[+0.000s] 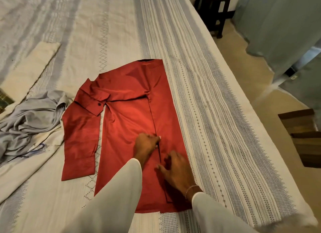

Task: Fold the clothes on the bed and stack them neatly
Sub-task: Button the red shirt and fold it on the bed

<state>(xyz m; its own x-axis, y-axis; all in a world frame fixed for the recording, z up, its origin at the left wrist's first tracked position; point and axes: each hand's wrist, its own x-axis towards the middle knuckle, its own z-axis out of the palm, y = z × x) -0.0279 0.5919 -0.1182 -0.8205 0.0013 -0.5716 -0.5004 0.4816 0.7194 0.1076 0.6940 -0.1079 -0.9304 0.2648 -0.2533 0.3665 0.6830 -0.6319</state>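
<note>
The smooth red long-sleeved shirt [125,114] is spread flat on the striped bed [217,111], pressed by the open left hand [147,142] and open right hand [175,170]; soft, likely slippery, best taken by its edges.

A red shirt [128,111] lies flat on the bed, apparently back-up, one sleeve folded across; a grey garment [33,118] lies crumpled beside it.

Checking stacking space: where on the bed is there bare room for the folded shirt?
Bare bedspread runs between the red shirt and the bed's right edge, and beyond the collar. The left is crowded: grey garment, cream garment.
</note>
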